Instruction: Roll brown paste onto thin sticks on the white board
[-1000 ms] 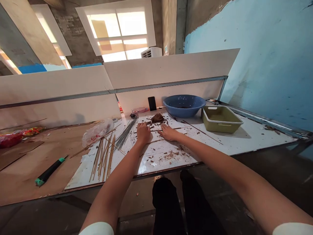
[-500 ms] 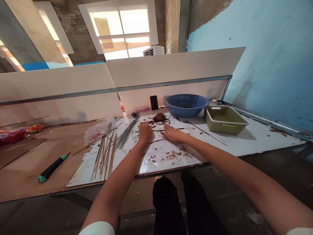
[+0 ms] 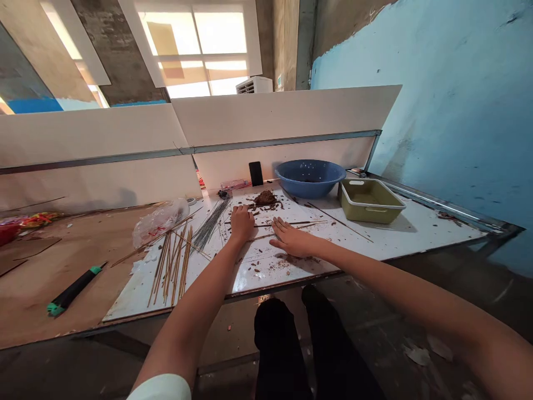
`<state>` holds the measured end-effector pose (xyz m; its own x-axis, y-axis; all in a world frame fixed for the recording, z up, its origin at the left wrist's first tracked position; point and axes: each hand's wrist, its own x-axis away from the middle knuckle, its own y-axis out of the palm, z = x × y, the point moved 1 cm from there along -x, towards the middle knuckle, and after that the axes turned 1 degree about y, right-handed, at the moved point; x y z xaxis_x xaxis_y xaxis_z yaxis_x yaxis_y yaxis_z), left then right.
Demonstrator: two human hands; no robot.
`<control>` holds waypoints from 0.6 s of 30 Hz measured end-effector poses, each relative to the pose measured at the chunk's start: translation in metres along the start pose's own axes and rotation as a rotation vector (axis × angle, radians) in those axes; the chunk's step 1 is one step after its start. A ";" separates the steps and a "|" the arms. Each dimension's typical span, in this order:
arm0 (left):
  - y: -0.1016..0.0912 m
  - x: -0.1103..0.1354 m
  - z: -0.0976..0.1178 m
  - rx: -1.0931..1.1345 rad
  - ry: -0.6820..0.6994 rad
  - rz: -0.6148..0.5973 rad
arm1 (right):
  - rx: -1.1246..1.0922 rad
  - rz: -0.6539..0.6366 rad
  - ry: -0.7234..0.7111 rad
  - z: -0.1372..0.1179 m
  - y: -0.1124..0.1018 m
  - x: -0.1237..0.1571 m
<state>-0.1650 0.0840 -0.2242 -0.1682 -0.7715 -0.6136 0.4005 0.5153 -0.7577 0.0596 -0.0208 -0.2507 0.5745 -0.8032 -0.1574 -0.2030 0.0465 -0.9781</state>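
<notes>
My right hand (image 3: 290, 238) lies palm down on the white board, its fingers stretched out and apart. It rests over a thin light stick (image 3: 314, 224), which shows to the right of the fingers and runs left toward my other hand. My left hand (image 3: 242, 223) is closed, fingers curled down at the board. What is in its fingers, if anything, is hidden. Between the hands and beyond the light stick lies a darker stick (image 3: 270, 225). A brown clay-like lump (image 3: 265, 198) sits just past my hands, small brown bits scattered round it.
Bamboo sticks (image 3: 179, 264) and thin grey wires (image 3: 211, 225) lie to the left, near a clear plastic bag (image 3: 160, 222). A black-and-green tool (image 3: 77, 290) is farther left. A blue basin (image 3: 310, 186), green tub (image 3: 370, 214) and upright phone (image 3: 255, 173) stand behind.
My right hand has slid back toward me over the board, and more of the light stick shows past it. The left hand stays about where it was. The view has shifted slightly.
</notes>
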 end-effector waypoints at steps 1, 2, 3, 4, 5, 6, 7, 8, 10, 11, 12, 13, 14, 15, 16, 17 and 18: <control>0.000 0.000 0.000 0.000 -0.002 0.002 | -0.003 0.013 -0.010 -0.006 0.001 -0.006; 0.000 0.000 0.000 -0.001 -0.005 0.001 | 0.001 0.017 -0.021 -0.010 0.002 -0.014; 0.000 0.000 -0.001 -0.002 -0.009 -0.001 | 0.012 0.009 -0.031 -0.014 0.002 -0.024; 0.000 0.000 -0.001 -0.003 -0.015 -0.003 | 0.029 -0.008 -0.039 -0.016 0.002 -0.036; -0.001 0.000 -0.001 -0.003 -0.022 -0.007 | 0.051 -0.031 -0.044 -0.016 0.001 -0.048; -0.001 0.000 -0.001 -0.001 -0.030 -0.011 | 0.077 -0.056 -0.044 -0.015 -0.001 -0.059; -0.002 0.000 -0.001 0.002 -0.036 -0.016 | 0.107 -0.076 -0.033 -0.013 -0.004 -0.070; -0.003 0.000 -0.001 0.005 -0.040 -0.022 | 0.135 -0.091 -0.017 -0.010 -0.007 -0.078; -0.004 0.000 -0.001 0.004 -0.043 -0.032 | 0.178 -0.100 0.012 -0.006 -0.011 -0.087; -0.005 0.000 -0.001 0.000 -0.044 -0.035 | 0.185 -0.095 0.018 -0.006 -0.011 -0.086; -0.006 0.000 0.000 -0.002 -0.044 -0.038 | 0.179 -0.087 0.018 -0.007 -0.009 -0.083; -0.007 0.000 0.000 -0.003 -0.044 -0.039 | 0.162 -0.076 0.016 -0.009 -0.006 -0.076; -0.007 0.001 0.000 -0.001 -0.044 -0.041 | 0.135 -0.065 0.016 -0.012 -0.001 -0.067; -0.007 0.001 0.000 0.004 -0.042 -0.041 | 0.100 -0.055 0.016 -0.015 0.003 -0.057; -0.007 0.001 0.001 0.010 -0.040 -0.040 | 0.063 -0.047 0.020 -0.019 0.008 -0.046; -0.007 0.001 0.001 0.015 -0.039 -0.038 | 0.027 -0.042 0.017 -0.021 0.012 -0.037; -0.006 0.001 0.001 0.018 -0.039 -0.034 | -0.001 -0.038 0.013 -0.023 0.014 -0.030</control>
<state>-0.1667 0.0796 -0.2199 -0.1470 -0.8024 -0.5784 0.4114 0.4821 -0.7735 0.0216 -0.0099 -0.2567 0.5712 -0.8122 -0.1184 -0.1819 0.0154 -0.9832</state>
